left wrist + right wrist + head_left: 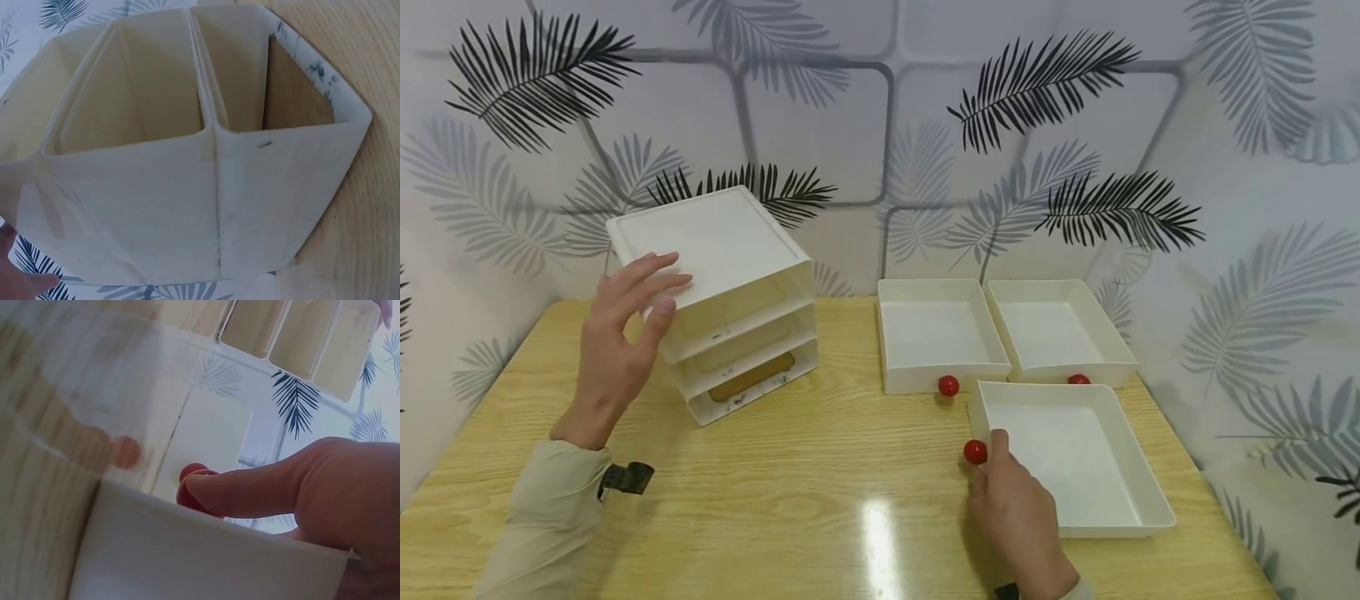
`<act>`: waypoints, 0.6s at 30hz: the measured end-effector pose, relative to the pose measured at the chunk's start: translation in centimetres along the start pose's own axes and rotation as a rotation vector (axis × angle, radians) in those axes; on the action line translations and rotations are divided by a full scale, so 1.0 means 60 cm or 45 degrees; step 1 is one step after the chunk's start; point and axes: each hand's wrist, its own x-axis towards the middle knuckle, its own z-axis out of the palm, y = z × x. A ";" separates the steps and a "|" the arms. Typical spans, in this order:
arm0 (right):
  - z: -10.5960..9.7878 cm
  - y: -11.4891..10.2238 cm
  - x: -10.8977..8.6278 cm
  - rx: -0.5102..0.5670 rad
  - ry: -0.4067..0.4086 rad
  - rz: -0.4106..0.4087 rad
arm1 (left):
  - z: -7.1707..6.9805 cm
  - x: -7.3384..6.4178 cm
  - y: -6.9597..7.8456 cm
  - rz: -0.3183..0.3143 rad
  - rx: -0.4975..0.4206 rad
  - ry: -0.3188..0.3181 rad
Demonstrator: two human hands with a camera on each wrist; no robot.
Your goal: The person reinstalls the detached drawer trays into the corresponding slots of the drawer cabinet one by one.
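Observation:
A white three-tier drawer cabinet (707, 242) stands on the left, its slots facing front and holding no drawers. My left hand (613, 354) rests on the left edge of its top, fingers extended; in the left wrist view the cabinet's side (131, 212) fills most of the picture. On the right, my right hand (1018, 508) grips the nearest white drawer (1067, 450) at the wall with the red knob (975, 452). The right wrist view has the thumb (250, 490) against that knob. The fingers behind the wall are mostly hidden.
Two more white drawers, one left (936, 333) and one right (1052, 325), stand side by side behind the gripped one, red knobs (949, 386) facing front. All sit on a wooden table (820, 483) against a leaf-patterned wall (917, 125).

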 end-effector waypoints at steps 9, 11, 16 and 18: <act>-0.005 0.003 0.000 0.000 -0.013 0.025 | -0.008 0.015 0.000 -0.083 -0.046 -0.123; -0.004 0.004 -0.001 0.007 -0.035 0.032 | -0.008 0.014 -0.001 -0.096 -0.054 -0.130; -0.004 0.002 -0.004 -0.002 -0.064 0.044 | -0.011 0.010 -0.003 -0.094 -0.051 -0.118; -0.005 0.001 -0.005 -0.009 -0.073 0.059 | -0.010 0.009 -0.004 -0.087 -0.050 -0.110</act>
